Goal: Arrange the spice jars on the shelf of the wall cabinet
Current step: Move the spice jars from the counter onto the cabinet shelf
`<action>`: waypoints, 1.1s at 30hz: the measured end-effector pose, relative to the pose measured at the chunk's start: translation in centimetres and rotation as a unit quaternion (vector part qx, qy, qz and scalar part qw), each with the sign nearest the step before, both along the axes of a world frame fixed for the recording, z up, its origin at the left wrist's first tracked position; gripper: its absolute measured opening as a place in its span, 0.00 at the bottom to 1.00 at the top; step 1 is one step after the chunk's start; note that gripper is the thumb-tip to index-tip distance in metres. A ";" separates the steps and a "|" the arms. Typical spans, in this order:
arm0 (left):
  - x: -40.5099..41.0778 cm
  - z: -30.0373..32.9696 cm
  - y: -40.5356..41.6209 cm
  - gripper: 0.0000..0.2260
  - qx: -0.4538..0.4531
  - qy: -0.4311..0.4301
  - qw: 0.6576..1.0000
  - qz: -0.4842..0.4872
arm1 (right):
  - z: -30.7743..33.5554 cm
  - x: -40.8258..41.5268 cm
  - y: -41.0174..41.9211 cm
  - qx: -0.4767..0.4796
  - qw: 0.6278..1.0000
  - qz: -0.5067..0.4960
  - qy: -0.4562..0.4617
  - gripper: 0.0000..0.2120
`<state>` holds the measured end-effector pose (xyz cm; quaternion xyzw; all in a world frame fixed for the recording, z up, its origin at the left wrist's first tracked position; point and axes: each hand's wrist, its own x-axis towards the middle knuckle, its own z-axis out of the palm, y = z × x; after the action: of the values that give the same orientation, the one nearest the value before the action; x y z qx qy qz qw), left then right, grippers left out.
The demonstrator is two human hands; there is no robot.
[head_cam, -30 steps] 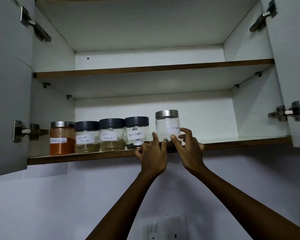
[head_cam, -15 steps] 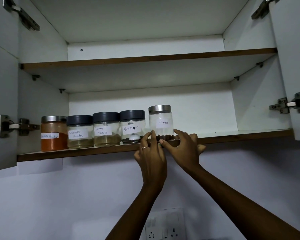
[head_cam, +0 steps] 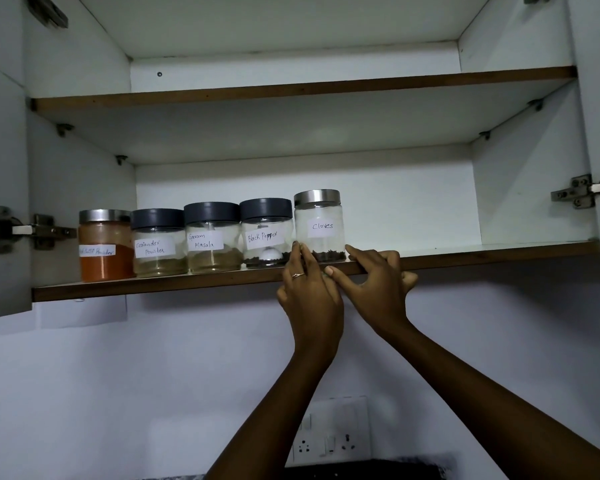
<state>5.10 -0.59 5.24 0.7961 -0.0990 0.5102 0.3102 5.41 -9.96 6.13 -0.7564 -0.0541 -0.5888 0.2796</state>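
Head view, looking up into an open wall cabinet [head_cam: 84,71] with two shelves. Lower shelf [head_cam: 465,252] carries five jars in a row along its front edge, starting near the left end and ending about mid-shelf, each just beside the next. From the left: a steel-lidded jar of orange powder [head_cam: 105,244], label too blurred to read; Coriander Powder jar [head_cam: 158,241], dark lid; Garam Masala jar [head_cam: 212,238], dark lid; Black Pepper jar [head_cam: 266,233], dark lid, a few dark grains at the bottom; Cloves jar [head_cam: 319,226], steel lid, upright, a thin layer of dark cloves inside.

Left hand [head_cam: 309,296], ring on one finger, reaches up from below; its fingertips [head_cam: 297,247] touch the lower left side of the Cloves jar, in the gap beside the Black Pepper jar. Fingers straight, not wrapped round it. Right hand [head_cam: 374,285] sits at the shelf's front edge just right of the Cloves jar, fingers loosely extended, index finger over the edge near the jar's base; grasping nothing. Actual contact with the jar cannot be told.

Upper shelf [head_cam: 291,88] above. Socket panel [head_cam: 329,438] on the wall below.
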 end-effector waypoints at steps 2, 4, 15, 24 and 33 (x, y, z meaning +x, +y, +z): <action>0.0 -0.1 0.1 0.23 0.002 0.002 1.000 -0.002 | -0.1 -0.1 0.0 -0.002 1.000 0.003 -0.002 0.22; -0.1 -0.1 0.3 0.23 0.007 0.002 1.000 -0.005 | -0.2 -0.2 0.0 -0.010 1.000 0.003 -0.003 0.22; -3.3 -5.9 4.6 0.25 0.152 -0.054 0.987 0.016 | -2.6 -1.5 -0.8 -0.087 0.996 -0.016 -0.014 0.25; -7.9 -16.4 13.7 0.18 0.193 0.079 0.977 0.036 | -16.9 -4.4 1.1 -0.171 0.977 0.024 0.121 0.25; -11.4 -26.2 21.8 0.17 0.145 0.207 0.963 0.098 | -27.6 -8.0 9.7 -0.232 0.928 0.129 0.260 0.23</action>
<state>-6.35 21.24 -20.99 0.9265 -0.0272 0.3423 0.1540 -2.60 -0.26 -21.50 -0.9134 -0.2118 -0.3010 0.1741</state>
